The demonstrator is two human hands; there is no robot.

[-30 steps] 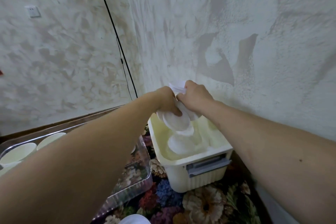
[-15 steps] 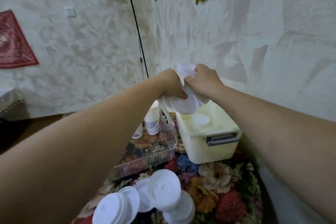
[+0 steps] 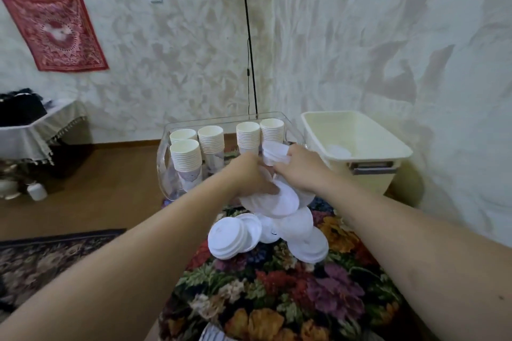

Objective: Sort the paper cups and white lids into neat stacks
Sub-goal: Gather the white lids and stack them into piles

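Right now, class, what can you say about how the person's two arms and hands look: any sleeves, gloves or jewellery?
Both forearms are bare up to the frame edge: no sleeves show. The left hand and right hand wear no gloves, and no rings, watch or bracelets are visible. A small dark mark sits on the right forearm.

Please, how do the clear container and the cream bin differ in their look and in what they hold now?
The clear container is transparent and holds several upright stacks of paper cups; the cream bin is opaque and shows only a white lid or so inside. The clear container stands to the left, the cream bin to the right, near the wall. Both are open-topped and stand side by side beyond the hands.
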